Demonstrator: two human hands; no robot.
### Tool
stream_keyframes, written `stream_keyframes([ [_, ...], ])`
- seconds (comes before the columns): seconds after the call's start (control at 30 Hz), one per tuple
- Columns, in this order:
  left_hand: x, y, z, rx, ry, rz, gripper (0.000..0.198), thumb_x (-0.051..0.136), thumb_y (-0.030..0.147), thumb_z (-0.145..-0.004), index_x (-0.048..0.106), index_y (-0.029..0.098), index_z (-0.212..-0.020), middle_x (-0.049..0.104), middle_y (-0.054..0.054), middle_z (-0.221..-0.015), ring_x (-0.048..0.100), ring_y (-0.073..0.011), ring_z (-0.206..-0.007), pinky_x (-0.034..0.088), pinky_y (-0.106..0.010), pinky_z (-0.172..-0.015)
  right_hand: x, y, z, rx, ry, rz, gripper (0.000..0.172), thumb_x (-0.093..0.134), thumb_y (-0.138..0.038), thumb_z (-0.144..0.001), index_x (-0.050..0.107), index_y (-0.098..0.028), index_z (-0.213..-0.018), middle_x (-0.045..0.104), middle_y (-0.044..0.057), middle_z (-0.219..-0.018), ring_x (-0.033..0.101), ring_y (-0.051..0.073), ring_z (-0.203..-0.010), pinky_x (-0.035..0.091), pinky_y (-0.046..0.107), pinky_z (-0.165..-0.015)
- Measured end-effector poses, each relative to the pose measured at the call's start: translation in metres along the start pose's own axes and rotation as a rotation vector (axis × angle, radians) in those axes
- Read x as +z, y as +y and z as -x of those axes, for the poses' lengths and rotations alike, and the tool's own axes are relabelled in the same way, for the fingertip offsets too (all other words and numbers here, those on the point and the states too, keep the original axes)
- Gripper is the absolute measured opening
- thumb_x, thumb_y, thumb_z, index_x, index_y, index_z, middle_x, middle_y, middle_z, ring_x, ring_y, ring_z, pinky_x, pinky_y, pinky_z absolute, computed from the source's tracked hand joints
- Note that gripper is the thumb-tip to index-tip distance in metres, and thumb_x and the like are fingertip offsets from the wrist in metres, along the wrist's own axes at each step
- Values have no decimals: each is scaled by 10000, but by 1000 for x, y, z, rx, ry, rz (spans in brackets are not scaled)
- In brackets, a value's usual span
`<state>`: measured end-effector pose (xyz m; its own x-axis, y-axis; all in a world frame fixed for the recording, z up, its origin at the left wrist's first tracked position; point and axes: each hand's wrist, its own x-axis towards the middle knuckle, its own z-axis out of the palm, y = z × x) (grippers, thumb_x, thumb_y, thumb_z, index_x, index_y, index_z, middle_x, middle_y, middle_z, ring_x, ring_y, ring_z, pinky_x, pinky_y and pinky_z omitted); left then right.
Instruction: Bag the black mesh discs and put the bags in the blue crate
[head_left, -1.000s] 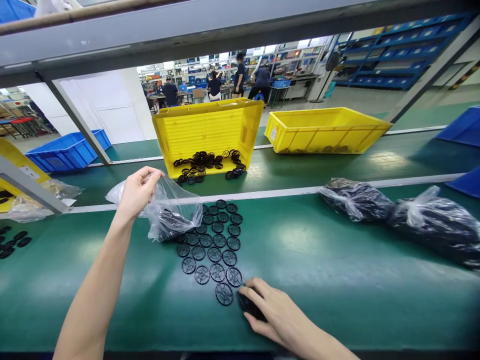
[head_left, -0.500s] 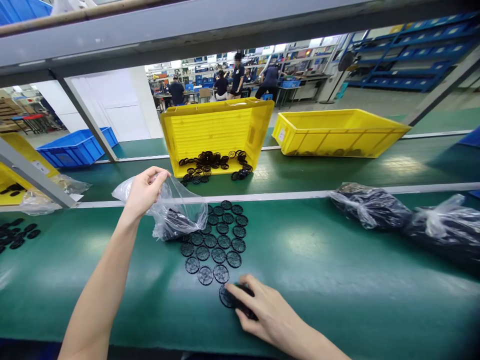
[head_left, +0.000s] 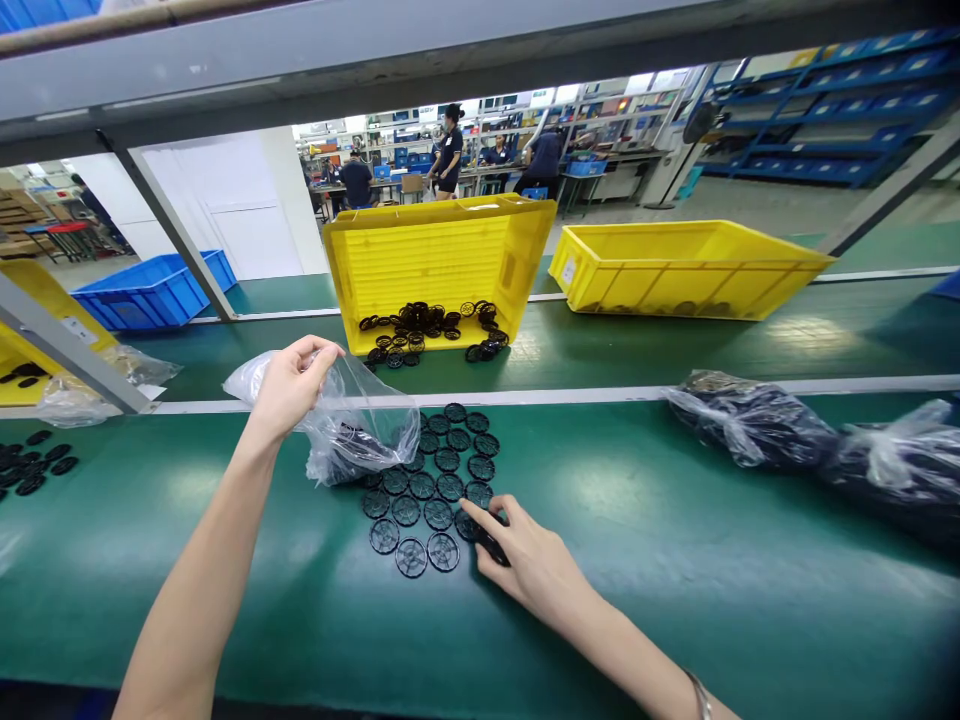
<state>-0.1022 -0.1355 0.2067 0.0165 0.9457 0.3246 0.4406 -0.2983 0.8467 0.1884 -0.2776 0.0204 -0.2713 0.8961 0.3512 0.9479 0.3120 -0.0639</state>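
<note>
1. Yellow plastic crate (head_left: 439, 265) tilts toward us at twelve o'clock, black spoked discs (head_left: 420, 325) heaped at its low edge. A second yellow crate (head_left: 679, 270) sits at one o'clock, its dark contents hard to make out.
2. Our left hand (head_left: 292, 385) pinches the neck of a clear plastic bag (head_left: 360, 425) holding dark pieces.
3. Our right hand (head_left: 529, 550), index stretched, closes on a black disc (head_left: 489, 535), partly hidden by the fingers, beside the disc rows (head_left: 427, 490).
4. Those rows lie on a green conveyor belt (head_left: 675, 590); dark bagged bundles (head_left: 750, 428) rest at three o'clock, and co-workers (head_left: 450, 160) stand far off at twelve o'clock.
</note>
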Motion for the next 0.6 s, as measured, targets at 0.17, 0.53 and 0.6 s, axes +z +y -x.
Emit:
stream_keyframes([
  [0.17,-1,-3,-1,-7,-5,-6,313,602,470,-893,690,177,-957,398,42,-538,341,-65,-435,264,-159,-371,10,5,7,-42,-60,45,352,550,-362,-804,609,-333,-1150,565,4,-1037,459,-54,-791,82,48,-587],
  [0.53,4,-5,-4,-9,-8,5,303,600,472,-888,677,183,-938,393,40,-544,336,-77,-450,267,-168,-368,6,-31,-7,-187,-97,-56,433,599,-342,-782,539,-423,-1203,554,-16,-1013,434,-46,-808,25,112,-627],
  [0.6,4,-5,-4,-12,-21,7,305,593,474,-891,674,184,-942,391,41,-548,334,-76,-452,265,-170,-372,14,-40,-8,-165,-158,-57,384,631,-335,-762,574,-389,-1137,556,-14,-1021,449,-32,-846,-35,144,-636],
])
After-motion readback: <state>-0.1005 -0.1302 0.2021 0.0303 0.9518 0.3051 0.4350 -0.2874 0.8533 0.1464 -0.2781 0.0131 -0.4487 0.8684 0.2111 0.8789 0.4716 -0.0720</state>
